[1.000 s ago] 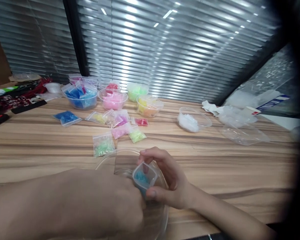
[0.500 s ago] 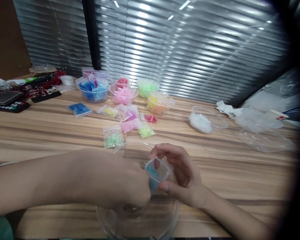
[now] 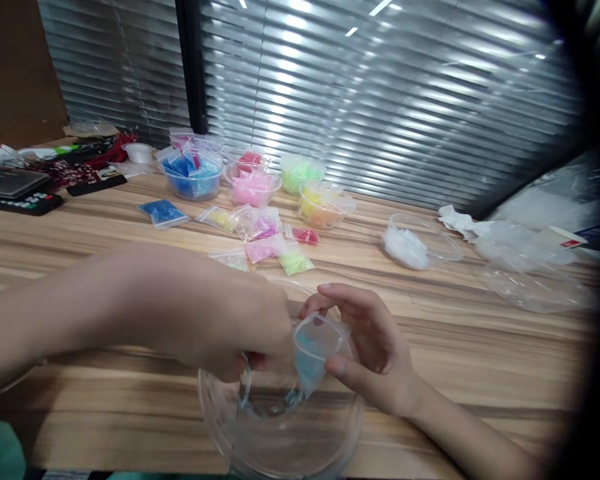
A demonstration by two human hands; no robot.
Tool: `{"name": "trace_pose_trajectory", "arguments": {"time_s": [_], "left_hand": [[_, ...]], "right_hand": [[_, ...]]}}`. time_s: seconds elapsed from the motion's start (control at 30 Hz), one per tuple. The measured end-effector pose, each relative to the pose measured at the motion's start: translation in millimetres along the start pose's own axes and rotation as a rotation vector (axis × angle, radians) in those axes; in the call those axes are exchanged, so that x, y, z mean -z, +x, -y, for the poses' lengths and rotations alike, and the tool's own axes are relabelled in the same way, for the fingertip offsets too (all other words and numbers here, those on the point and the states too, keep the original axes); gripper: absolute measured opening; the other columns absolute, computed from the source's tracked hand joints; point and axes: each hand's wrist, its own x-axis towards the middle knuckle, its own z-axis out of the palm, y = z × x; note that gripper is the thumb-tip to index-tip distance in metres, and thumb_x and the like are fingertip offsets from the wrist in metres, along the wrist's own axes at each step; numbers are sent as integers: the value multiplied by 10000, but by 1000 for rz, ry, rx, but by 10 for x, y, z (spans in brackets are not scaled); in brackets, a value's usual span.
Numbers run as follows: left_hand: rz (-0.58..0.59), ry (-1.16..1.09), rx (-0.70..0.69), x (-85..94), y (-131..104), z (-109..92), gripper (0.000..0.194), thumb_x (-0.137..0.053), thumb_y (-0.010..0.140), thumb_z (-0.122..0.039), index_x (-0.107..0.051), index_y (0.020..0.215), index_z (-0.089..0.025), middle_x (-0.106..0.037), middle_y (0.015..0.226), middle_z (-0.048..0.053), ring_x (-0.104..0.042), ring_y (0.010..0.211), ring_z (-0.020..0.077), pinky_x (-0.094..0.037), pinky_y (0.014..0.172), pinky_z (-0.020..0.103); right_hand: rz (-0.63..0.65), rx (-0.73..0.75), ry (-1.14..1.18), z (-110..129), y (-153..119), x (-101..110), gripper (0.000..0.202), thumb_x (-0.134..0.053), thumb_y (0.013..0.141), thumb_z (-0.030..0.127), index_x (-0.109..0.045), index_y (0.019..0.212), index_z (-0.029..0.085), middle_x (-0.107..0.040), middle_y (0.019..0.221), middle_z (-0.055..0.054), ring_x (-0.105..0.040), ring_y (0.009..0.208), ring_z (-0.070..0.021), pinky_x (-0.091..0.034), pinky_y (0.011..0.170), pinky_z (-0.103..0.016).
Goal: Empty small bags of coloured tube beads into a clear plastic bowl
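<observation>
My right hand (image 3: 375,353) holds a small clear plastic bag (image 3: 320,343) between thumb and fingers. Its mouth gapes upward, and light-blue bits lie inside. The bag hangs over a round clear plastic dish (image 3: 280,447) on the table. Just left of the bag, my left hand (image 3: 245,320) reaches across the dish with its back toward me. Its fingers are curled and their tips mostly hidden, so what they pinch cannot be made out. A thin bluish curved strip (image 3: 247,393) shows below these fingers, inside the dish.
Behind the dish lie several small zip bags, among them blue (image 3: 164,213), pink (image 3: 265,248) and yellow-green (image 3: 296,259). Bowls of blue bags (image 3: 193,183) and pink bags (image 3: 253,190) stand farther back. A tub with white contents (image 3: 405,248) sits right; a remote (image 3: 25,203) lies left.
My left hand has shifted slightly up and left, uncovering more of the blue-filled bag and the bluish strip in the dish. My right hand still holds the bag. The view has shifted slightly.
</observation>
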Motion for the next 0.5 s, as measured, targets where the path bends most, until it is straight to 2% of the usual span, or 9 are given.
{"name": "trace_pose_trajectory", "arguments": {"time_s": [0.07,0.1,0.2,0.33,0.5], "left_hand": [[135,-42,0,98,10,-10,241,-698,721,38,-650,704,-197,-644,706,-65,-508,529,83,-306,432,191],[155,-57,10,133,14,-5,238,-691,737,37,-633,693,-190,-641,698,-60,-507,529,86,-304,434,191],[88,-89,12,176,16,45,247,-703,749,15,-584,667,-184,-623,666,-63,-500,517,83,-320,451,190],[-54,-159,-96,165,12,119,256,-684,763,29,-563,696,-186,-562,655,-76,-508,554,64,-354,498,167],[-229,-223,-199,199,15,120,202,-592,847,0,-607,761,-182,-604,735,-51,-572,646,60,-418,603,118]], "right_hand": [[-7,9,-16,-1,18,3,621,-748,809,206,-474,1357,307,-614,1076,-53,-580,974,-225,-480,888,-399],[-11,8,-26,-2,24,6,625,-756,804,216,-476,1354,307,-617,1072,-54,-581,969,-228,-482,886,-404],[-15,-12,-61,-4,29,14,627,-765,802,236,-478,1354,315,-617,1085,-52,-575,989,-230,-475,912,-408],[-14,-8,-76,-6,21,23,644,-767,799,221,-475,1363,330,-607,1139,-45,-551,1066,-226,-456,960,-390],[-28,-5,-83,-13,26,22,662,-771,792,231,-470,1369,352,-604,1173,-50,-537,1127,-252,-438,981,-425]]}}
